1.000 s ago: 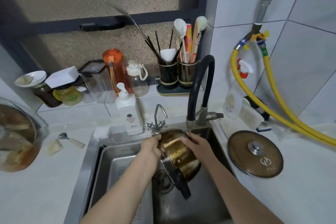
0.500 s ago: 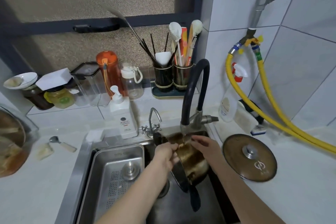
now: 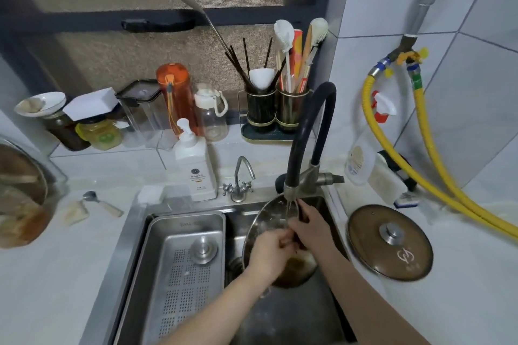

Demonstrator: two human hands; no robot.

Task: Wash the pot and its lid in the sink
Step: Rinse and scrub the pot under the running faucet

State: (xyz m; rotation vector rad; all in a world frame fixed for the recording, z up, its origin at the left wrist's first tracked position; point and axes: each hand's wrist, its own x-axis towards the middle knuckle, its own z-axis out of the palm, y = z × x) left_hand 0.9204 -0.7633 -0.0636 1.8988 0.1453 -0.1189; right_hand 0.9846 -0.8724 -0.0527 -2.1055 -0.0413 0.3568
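The steel pot [image 3: 269, 213] sits tilted in the right basin of the sink [image 3: 134, 235], its mouth turned up toward me under the black faucet [image 3: 305, 131]. Water runs from the spout into it. My left hand [image 3: 270, 253] grips the pot's near rim. My right hand [image 3: 311, 228] reaches inside the pot beneath the stream, fingers curled; whether it holds anything is hidden. The brown glass lid [image 3: 389, 242] with a metal knob lies flat on the counter right of the sink.
A perforated steel drain tray [image 3: 182, 274] with a plug fills the sink's left side. A white soap pump bottle [image 3: 196, 165] and a small tap [image 3: 239, 182] stand behind. Yellow hoses [image 3: 437, 176] cross the right counter. Jars and utensil holders [image 3: 277, 109] line the ledge.
The pot has been turned from bottom-up and on its side to mouth-up under the running water. My right hand moved from its outside into its inside.
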